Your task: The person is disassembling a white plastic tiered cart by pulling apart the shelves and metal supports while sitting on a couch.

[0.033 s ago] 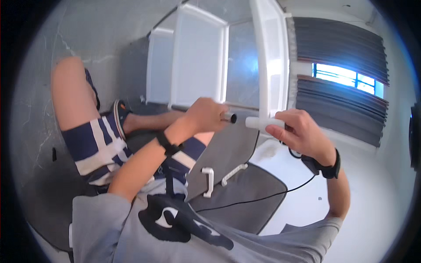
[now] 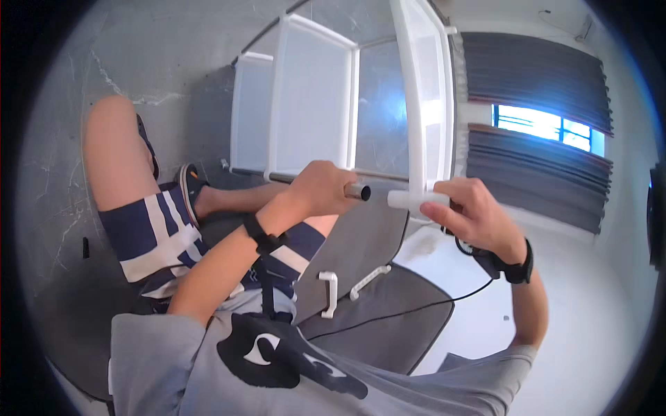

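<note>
My left hand (image 2: 319,191) is closed around a metal tube (image 2: 359,192), whose hollow end points right. Across a small gap, a white plastic socket (image 2: 400,200) sticks out at the corner of a white-framed shelf panel (image 2: 414,104). My right hand (image 2: 472,215) grips this corner, with the thumb on the near side and the fingers over the top. Tube and socket are apart and roughly in line. More white shelf panels (image 2: 312,97) stand to the left, joined by metal tubes. My left fingers partly hide the held tube.
Two white handle-shaped pieces (image 2: 331,295) lie on the dark grey mat or board near my lap. A black cable (image 2: 395,319) runs from my right wrist toward my chest. My bent leg (image 2: 114,152) is at left; dark curtains (image 2: 534,76) hang beside a window at right.
The view has shifted slightly. The tube's open end shows more fully beyond my left fingers; both hands keep their grips.
</note>
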`<control>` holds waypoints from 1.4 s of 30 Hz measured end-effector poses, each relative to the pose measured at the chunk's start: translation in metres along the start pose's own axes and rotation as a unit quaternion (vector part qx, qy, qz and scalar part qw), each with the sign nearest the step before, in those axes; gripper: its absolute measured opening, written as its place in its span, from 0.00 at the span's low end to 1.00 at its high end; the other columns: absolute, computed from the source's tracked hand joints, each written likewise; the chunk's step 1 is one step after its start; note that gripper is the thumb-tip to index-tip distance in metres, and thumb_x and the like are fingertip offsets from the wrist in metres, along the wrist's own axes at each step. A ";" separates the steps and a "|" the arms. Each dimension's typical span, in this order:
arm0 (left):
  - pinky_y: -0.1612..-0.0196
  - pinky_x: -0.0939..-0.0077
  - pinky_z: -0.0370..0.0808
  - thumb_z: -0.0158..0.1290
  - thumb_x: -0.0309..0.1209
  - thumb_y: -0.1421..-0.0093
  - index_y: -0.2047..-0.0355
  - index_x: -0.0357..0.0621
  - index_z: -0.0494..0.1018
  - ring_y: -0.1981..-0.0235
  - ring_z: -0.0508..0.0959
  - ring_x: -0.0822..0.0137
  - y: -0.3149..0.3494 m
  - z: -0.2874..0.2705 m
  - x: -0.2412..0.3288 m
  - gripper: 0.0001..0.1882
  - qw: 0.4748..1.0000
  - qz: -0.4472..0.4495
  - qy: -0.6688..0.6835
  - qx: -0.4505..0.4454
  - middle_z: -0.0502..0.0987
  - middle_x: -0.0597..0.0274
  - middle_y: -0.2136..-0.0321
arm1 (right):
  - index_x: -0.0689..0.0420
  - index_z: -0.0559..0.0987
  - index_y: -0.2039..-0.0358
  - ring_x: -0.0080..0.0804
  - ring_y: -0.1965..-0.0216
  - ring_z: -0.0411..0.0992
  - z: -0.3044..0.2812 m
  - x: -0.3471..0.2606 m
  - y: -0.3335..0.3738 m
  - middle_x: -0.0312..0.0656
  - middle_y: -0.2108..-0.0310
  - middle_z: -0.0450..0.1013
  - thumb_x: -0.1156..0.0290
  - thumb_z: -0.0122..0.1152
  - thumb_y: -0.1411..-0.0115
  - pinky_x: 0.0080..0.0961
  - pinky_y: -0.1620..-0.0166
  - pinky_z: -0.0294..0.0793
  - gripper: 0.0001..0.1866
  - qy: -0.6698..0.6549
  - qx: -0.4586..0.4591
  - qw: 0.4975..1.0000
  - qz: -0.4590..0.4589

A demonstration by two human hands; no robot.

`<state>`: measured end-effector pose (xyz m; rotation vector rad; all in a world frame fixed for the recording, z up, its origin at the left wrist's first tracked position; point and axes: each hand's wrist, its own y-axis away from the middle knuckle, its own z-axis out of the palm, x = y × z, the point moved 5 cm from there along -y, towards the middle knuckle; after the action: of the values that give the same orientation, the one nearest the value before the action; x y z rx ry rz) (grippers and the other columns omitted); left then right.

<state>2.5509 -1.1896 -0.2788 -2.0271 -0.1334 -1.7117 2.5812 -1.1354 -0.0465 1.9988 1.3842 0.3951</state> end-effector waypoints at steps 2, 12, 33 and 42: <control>0.75 0.65 0.72 0.60 0.38 0.52 0.72 0.46 0.79 0.80 0.74 0.48 0.009 0.000 0.002 0.11 1.000 -0.019 0.004 0.003 0.74 0.50 0.82 | 0.64 0.73 0.79 0.40 0.86 0.62 0.012 -0.002 0.001 0.49 0.87 0.63 0.59 0.59 0.39 0.32 0.79 0.62 0.21 -0.039 0.036 0.999 -0.012; 0.81 0.76 0.64 0.64 0.31 0.54 0.73 0.34 0.76 0.85 0.68 0.77 0.012 -0.012 0.007 0.13 0.996 -0.081 0.035 -0.016 0.68 0.54 0.89 | 0.62 0.74 0.71 0.32 0.76 0.67 0.095 0.034 0.026 0.41 0.80 0.67 0.69 0.61 0.42 0.27 0.70 0.66 0.09 -0.079 0.523 0.848 -0.030; 0.76 0.72 0.64 0.63 0.24 0.51 0.76 0.36 0.71 0.81 0.69 0.69 0.018 -0.015 0.024 0.10 0.989 -0.111 -0.075 0.059 0.72 0.57 0.82 | 0.62 0.80 0.56 0.22 0.60 0.68 0.102 0.241 0.036 0.37 0.62 0.75 0.53 0.56 0.35 0.21 0.52 0.65 0.23 -0.439 0.670 0.598 0.000; 0.83 0.76 0.59 0.56 0.24 0.49 0.81 0.35 0.71 0.86 0.60 0.78 0.017 0.009 0.011 0.07 1.000 -0.022 0.022 -0.002 0.62 0.57 0.90 | 0.62 0.76 0.52 0.26 0.54 0.72 0.102 0.280 0.020 0.41 0.56 0.74 0.53 0.53 0.34 0.25 0.49 0.71 0.24 -0.483 0.638 0.599 -0.013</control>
<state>2.5676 -1.2037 -0.2740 -2.0014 -0.1611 -1.7829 2.7652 -0.9204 -0.1417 2.3621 0.8440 -1.9919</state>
